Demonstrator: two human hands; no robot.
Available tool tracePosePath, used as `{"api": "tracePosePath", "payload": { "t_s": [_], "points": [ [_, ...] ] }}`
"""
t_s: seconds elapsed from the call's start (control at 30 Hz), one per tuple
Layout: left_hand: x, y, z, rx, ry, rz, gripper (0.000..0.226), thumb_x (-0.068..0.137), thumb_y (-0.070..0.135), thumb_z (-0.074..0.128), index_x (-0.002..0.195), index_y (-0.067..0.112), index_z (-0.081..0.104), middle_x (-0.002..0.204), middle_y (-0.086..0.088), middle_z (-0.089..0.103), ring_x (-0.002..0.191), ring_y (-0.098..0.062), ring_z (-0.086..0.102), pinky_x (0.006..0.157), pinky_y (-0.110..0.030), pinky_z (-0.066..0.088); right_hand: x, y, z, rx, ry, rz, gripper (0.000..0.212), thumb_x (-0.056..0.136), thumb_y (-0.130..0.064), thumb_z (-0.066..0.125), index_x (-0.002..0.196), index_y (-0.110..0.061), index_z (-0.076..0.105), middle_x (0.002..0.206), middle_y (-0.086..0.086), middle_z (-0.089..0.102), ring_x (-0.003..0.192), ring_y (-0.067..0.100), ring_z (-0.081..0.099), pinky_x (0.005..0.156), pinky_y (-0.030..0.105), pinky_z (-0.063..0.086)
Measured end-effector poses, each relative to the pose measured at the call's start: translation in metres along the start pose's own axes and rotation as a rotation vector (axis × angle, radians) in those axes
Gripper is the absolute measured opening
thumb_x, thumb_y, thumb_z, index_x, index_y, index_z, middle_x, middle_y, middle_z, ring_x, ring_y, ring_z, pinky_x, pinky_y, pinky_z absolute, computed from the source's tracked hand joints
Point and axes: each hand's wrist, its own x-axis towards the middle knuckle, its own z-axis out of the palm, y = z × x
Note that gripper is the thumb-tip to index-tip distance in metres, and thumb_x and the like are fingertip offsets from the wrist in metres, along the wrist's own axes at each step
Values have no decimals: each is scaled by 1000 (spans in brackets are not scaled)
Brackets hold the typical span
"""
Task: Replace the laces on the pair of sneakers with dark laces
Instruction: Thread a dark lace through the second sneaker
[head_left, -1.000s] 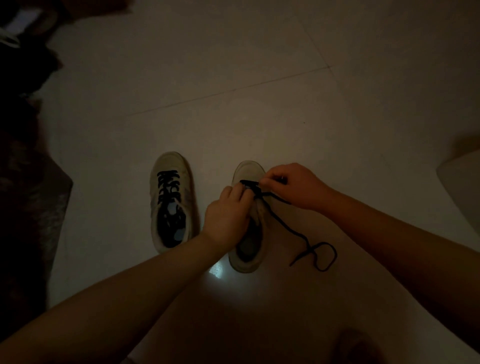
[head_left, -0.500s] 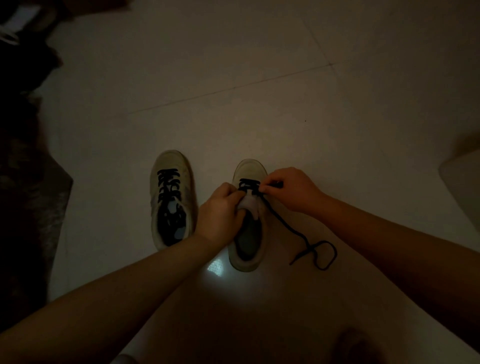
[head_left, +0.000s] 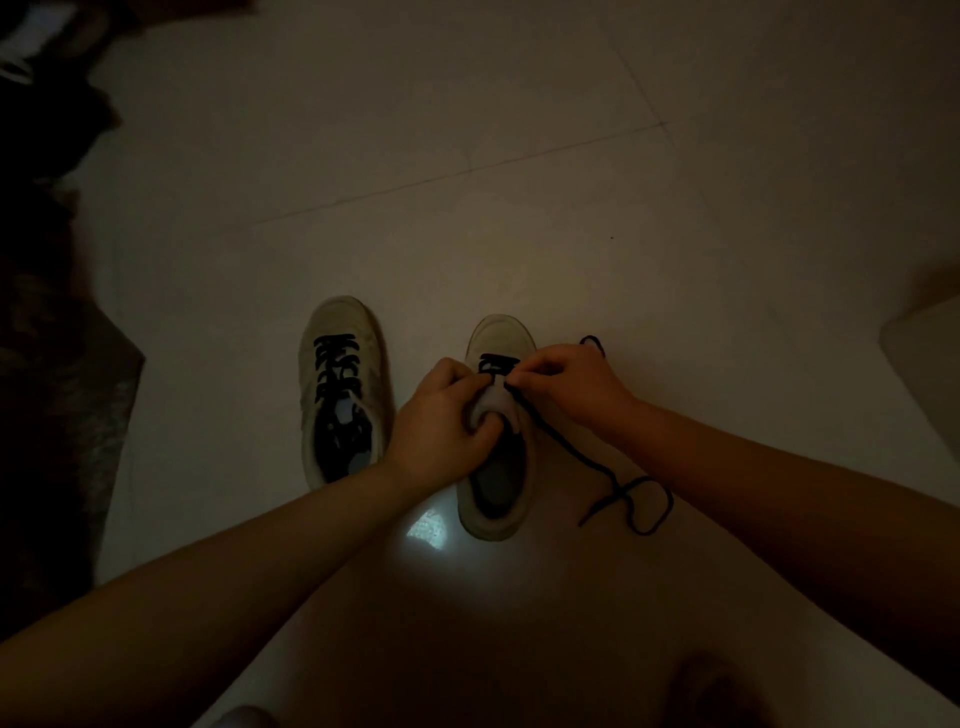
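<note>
Fingers of the right hand (head_left: 569, 387) are curled tight, pinching the dark lace (head_left: 563, 449) right at the eyelets of the right sneaker (head_left: 496, 499). Fingers of the left hand (head_left: 441, 415) are curled too, gripping the pale tongue (head_left: 496, 408) and pulling it up off the shoe. The lace has only its first bar across the toe end; from the pinch it trails down the shoe's right side and ends in a loose loop on the floor (head_left: 467, 156), while a short dark end peeks out beyond the right hand. That sneaker sits on the floor between both forearms, toe pointing away. Just beside it, on the left, stands the left sneaker (head_left: 340, 389), laced in dark from toe to collar. Pale floor tiles all round, dim light, a bright glare spot at the heel. Dark clutter (head_left: 47, 260) lines the far left edge.
</note>
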Motion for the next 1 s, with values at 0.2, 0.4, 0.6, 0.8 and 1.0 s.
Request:
{"api": "tracePosePath", "payload": {
  "t_s": [0.2, 0.4, 0.6, 0.8, 1.0],
  "points": [
    [10, -1, -4, -217, 16, -160, 22, 90, 22, 59, 106, 10, 70, 92, 2, 53, 99, -15, 54, 85, -18, 38, -3, -1, 6, 149, -18, 144, 13, 83, -16, 70, 94, -9, 72, 90, 0, 66, 77, 3, 59, 60, 4, 47],
    [18, -4, -1, -166, 94, -216, 14, 85, 16, 67, 95, 10, 74, 98, -5, 65, 87, -11, 56, 74, -13, 37, -4, 1, 13, 222, 24, 204, 25, 82, -15, 71, 104, -4, 70, 97, 2, 64, 92, 12, 61, 68, 9, 48],
    [18, -4, 16, -69, 101, -194, 12, 89, 21, 61, 94, 13, 68, 95, -1, 51, 93, -16, 51, 75, -22, 35, -6, 6, 14, 343, 5, 315, 26, 84, -16, 68, 106, -3, 69, 112, 11, 66, 104, 19, 61, 86, 26, 49],
    [30, -13, 15, -67, -92, -144, 12, 89, 13, 57, 80, 11, 64, 84, -13, 54, 93, -31, 51, 75, -29, 34, -11, 4, 17, 378, -18, 325, 26, 85, -16, 67, 107, -3, 68, 114, 14, 65, 100, 18, 61, 84, 25, 48],
    [32, -4, -11, -474, -175, -455, 28, 99, 18, 44, 80, 3, 58, 79, -14, 58, 70, -17, 55, 70, -32, 49, -17, 11, 15, -86, -20, -10, 20, 81, -23, 72, 97, -13, 67, 98, 1, 62, 89, 11, 56, 80, 26, 48]
  ]
}}
